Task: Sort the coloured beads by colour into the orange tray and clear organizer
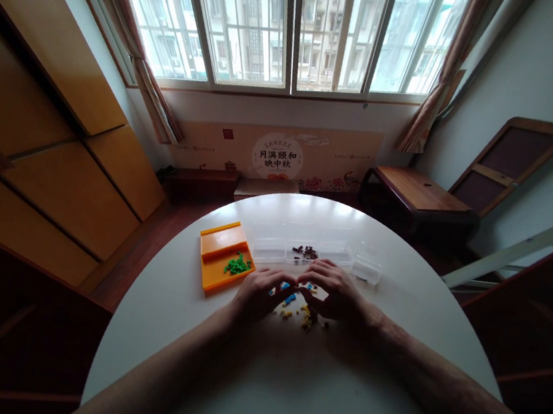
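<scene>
Over the white table, my left hand (260,292) and my right hand (333,289) meet fingertip to fingertip. Thumb and forefinger of each are drawn together in a pinch; whatever sits between them is too small and dark to make out. Below and between the hands lie small blue building bricks (289,299), partly covered by the fingers. Nearer to me is a loose heap of yellow bricks (306,317), with a few brown ones mixed in. Just past my right fingers, dark brown bricks (307,252) rest in one compartment of a clear plastic box (268,250).
An orange tray (208,278) holding a pile of green bricks (238,265) stands left of the clear box. The round white table (149,339) has its curved edge on both sides. Beyond it are a wooden stool (420,188), a window and cupboards.
</scene>
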`<state>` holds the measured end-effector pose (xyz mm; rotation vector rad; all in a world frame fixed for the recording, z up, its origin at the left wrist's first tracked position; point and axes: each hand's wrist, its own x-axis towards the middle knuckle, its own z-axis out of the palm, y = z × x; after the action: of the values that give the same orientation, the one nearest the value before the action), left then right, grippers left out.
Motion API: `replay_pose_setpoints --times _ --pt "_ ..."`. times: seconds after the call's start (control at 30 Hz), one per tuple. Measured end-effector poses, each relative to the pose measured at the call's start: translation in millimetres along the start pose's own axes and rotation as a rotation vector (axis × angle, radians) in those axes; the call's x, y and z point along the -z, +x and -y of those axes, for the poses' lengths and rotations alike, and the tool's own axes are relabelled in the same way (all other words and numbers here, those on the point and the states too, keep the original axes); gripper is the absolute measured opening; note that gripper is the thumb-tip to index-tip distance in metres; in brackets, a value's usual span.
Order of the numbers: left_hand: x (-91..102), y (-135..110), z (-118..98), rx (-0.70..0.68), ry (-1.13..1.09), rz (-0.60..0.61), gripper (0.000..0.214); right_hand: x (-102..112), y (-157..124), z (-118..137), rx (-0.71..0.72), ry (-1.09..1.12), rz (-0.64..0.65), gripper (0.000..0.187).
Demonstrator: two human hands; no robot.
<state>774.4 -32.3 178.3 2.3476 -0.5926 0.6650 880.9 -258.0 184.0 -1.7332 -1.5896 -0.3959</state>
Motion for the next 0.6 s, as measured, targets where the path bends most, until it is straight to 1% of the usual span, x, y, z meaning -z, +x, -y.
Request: replay_pose_setpoints --times 0.1,0.27,0.4,0.5,0.6 --pt "1.7 1.8 -1.1 0.025 -0.096 0.004 0.013 0.3 0.1 -0.7 -0.005 -0.004 -0.018 0.020" --pt "1.9 5.8 -0.2 0.038 -0.224 -0.038 0.017 -3.0 -0.9 -5.2 -0.017 -0.018 -0.065 0.010" --pt "0.6 5.7 0.9 0.063 -0.310 -0.038 0.018 -5.5 -2.2 -8.3 -0.022 -0.018 -0.077 0.004" --pt "0.2 4.6 0.7 0.077 -0.308 -0.048 0.017 -5.4 -2.3 -8.4 -0.023 -0.015 -0.084 0.005" --pt "0.6 3.3 0.5 0.118 -0.225 -0.088 0.016 -4.3 -1.2 -6.5 -0.026 -0.003 -0.101 0.007"
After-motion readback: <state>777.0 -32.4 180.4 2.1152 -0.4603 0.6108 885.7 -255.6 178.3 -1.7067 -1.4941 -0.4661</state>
